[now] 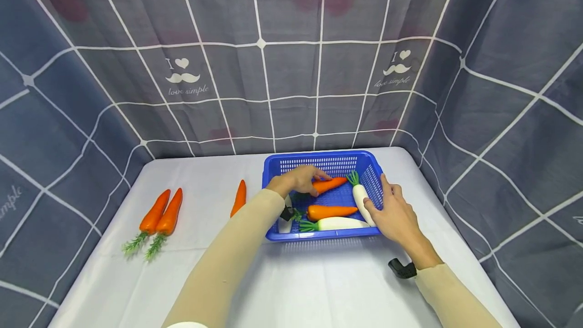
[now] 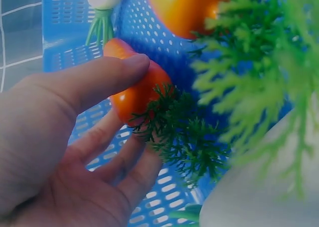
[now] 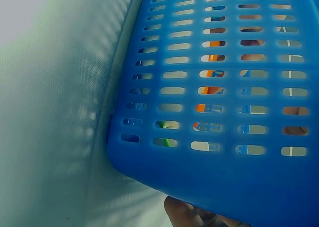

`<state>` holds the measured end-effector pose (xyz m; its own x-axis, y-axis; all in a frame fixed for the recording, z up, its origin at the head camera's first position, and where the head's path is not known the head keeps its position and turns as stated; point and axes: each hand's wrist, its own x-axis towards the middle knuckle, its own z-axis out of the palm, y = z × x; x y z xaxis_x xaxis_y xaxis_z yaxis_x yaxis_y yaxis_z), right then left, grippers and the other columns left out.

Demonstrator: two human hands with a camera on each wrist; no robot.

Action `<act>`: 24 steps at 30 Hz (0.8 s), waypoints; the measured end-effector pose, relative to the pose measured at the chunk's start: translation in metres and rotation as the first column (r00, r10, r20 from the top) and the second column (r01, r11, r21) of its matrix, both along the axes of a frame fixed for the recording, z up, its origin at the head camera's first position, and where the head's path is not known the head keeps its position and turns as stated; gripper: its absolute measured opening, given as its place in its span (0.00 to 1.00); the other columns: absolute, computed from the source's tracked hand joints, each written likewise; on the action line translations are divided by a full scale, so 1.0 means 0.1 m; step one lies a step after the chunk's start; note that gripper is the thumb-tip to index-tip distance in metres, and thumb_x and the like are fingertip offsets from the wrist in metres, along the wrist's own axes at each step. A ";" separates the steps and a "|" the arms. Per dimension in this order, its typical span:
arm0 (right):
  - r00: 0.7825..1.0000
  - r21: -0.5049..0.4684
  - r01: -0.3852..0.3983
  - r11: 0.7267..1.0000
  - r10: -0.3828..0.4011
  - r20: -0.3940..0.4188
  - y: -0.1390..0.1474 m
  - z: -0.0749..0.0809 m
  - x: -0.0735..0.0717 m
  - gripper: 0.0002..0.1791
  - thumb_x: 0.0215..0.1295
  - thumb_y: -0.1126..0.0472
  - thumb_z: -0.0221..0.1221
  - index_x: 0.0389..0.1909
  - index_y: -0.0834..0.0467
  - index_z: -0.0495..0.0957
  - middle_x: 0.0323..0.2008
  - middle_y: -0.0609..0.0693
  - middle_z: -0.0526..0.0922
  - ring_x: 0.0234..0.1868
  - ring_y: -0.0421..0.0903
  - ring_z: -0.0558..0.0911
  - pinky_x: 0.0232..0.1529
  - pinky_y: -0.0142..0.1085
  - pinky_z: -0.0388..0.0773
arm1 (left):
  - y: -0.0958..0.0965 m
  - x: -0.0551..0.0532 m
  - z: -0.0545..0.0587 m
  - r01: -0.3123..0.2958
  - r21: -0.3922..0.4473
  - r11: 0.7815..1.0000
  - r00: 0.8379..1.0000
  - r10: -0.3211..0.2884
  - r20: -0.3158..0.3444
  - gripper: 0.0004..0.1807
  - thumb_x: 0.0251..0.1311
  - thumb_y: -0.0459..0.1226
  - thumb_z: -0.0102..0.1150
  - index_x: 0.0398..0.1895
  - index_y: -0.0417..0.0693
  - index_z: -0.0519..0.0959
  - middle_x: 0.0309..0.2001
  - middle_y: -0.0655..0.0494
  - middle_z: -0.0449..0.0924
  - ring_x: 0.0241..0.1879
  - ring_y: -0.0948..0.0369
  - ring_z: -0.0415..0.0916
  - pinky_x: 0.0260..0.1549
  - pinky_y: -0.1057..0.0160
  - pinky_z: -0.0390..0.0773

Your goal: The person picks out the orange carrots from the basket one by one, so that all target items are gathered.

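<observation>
A blue slotted basket (image 1: 319, 155) stands on the table between my hands. Inside it, my left hand (image 1: 300, 178) pinches an orange carrot (image 1: 330, 185) near its leafy end. The left wrist view shows the thumb lying across this carrot (image 2: 142, 97), fingers behind it. My right hand (image 1: 396, 214) grips the basket's right side, thumb over the rim; in the right wrist view its fingers (image 3: 182, 213) show at the edge of the slotted wall (image 3: 224, 164). Another carrot (image 1: 330, 211) and white radishes (image 1: 360, 199) with green tops lie in the basket. My left wrist partly covers the radish at left.
Two carrots (image 1: 169, 214) with feathery leaves lie side by side on the white tablecloth (image 1: 291, 287) at left. A further carrot (image 1: 239, 197) lies nearer the basket, its lower part hidden by my left sleeve. Grey checked curtains (image 1: 291, 75) stand behind and on both sides.
</observation>
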<state>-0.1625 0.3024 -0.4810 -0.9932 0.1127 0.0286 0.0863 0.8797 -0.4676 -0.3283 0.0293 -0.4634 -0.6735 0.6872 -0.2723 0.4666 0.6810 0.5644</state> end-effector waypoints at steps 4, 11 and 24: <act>1.000 0.002 -0.006 1.000 0.006 0.000 -0.01 0.00 -0.01 0.55 0.89 0.35 0.55 0.98 0.59 0.40 0.83 0.77 0.65 0.57 0.84 0.86 0.57 0.77 0.84 | -0.02 -0.06 -0.02 -0.007 -0.022 1.000 0.999 0.006 -0.034 0.34 0.77 0.36 0.77 0.82 0.69 0.83 0.81 0.49 0.84 0.81 0.47 0.79 0.83 0.45 0.79; 1.000 0.003 -0.007 1.000 0.007 0.002 -0.03 0.00 0.00 0.55 0.89 0.35 0.55 0.98 0.60 0.40 0.82 0.78 0.65 0.60 0.85 0.85 0.59 0.79 0.83 | -0.09 0.02 0.10 -0.011 -0.004 1.000 0.997 0.011 -0.072 0.34 0.76 0.34 0.77 0.82 0.63 0.83 0.80 0.47 0.84 0.79 0.47 0.81 0.81 0.46 0.82; 1.000 0.008 -0.005 1.000 0.005 0.030 -0.02 0.03 0.02 0.57 0.89 0.33 0.54 0.98 0.60 0.38 0.83 0.80 0.62 0.62 0.87 0.83 0.60 0.80 0.81 | -0.32 0.34 0.49 -0.072 0.111 0.991 0.990 0.084 -0.109 0.34 0.78 0.34 0.75 0.84 0.58 0.81 0.69 0.46 0.87 0.60 0.49 0.83 0.62 0.56 0.91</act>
<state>-0.1605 0.3007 -0.4777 -0.9942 0.1077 -0.0001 0.0958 0.8839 -0.4578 -0.2947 -0.0024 -0.4143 -0.7486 0.6521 -0.1195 0.4791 0.6567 0.5824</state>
